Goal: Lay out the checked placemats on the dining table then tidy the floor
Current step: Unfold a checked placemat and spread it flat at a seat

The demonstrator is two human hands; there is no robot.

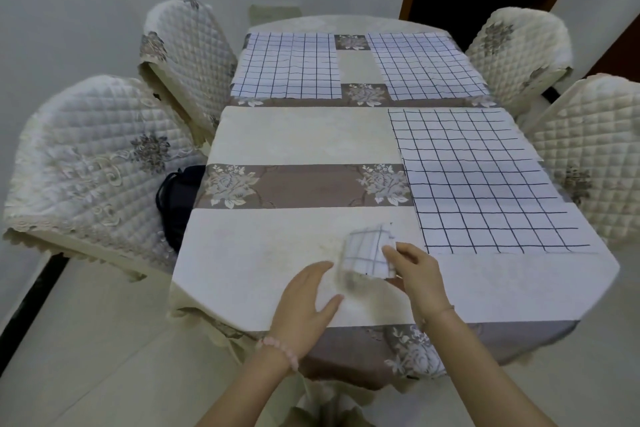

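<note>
We see the table [277,136] under a cream and brown floral cloth, with three checked placemats flat on it: one at the table's far-left corner [289,66], one at its far-right corner [424,66], and one along its right side nearer us [485,184]. The near-left part of the table has no mat on it. A fourth placemat, the folded placemat [369,253], sits over the table's near edge, around the middle; it's motion-blurred, so we can't tell whether it touches the cloth. Right hand [415,274]: grip closed on the folded placemat's right side, thumb on top. Left hand [304,298]: grip wide, fingers straight, holding nothing, just left of the folded placemat above the table's near edge. Four quilted chairs flank the table, two per side. A dark bag [176,198] lies on the near-left chair [86,163], against the table's left edge.
</note>
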